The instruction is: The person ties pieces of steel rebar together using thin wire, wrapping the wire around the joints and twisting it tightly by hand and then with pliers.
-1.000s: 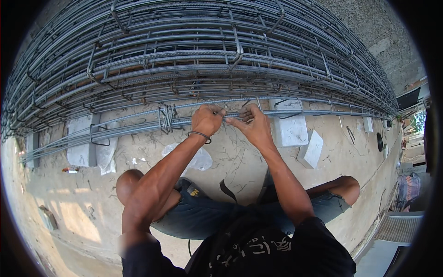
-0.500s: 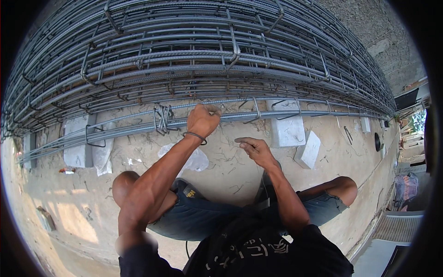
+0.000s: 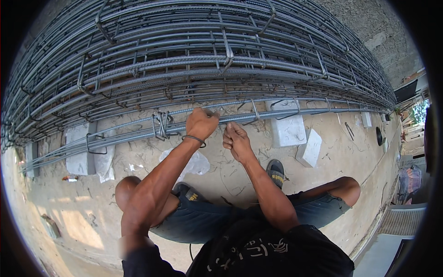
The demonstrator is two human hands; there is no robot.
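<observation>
The fingers of the left hand point(image 3: 201, 123) are curled tight around the lowest rebar point(image 3: 295, 112) of a long steel reinforcement cage point(image 3: 194, 60), the knuckles turned up toward the camera and the grip closed on the bar where it runs just above the sandy ground. A thin dark band point(image 3: 194, 138) circles that wrist. Just beside it, to the right and slightly lower, the right hand point(image 3: 236, 141) is drawn into a loose fist with its fingertips bunched toward the same bar; whether it pinches a piece of tie wire or only rests clenched cannot be told from this view.

The gripped bar lies at the near lower edge of the cage, running left to right across the picture and bending with the lens. A cluster of bent steel stirrups point(image 3: 160, 125) hangs on it just left of the left hand, and another stirrup point(image 3: 254, 111) crosses it just right of the hands. Pale concrete spacer blocks sit under the cage: one block point(image 3: 288, 129) right of the hands, a tilted smaller one point(image 3: 310, 147) near it, and another point(image 3: 82, 147) well to the left. A crumpled clear plastic bag point(image 3: 196, 162) lies on the ground below the left forearm. The person squats in denim shorts point(image 3: 203, 221), knees spread, one shoe point(image 3: 277, 171) near the right forearm.
</observation>
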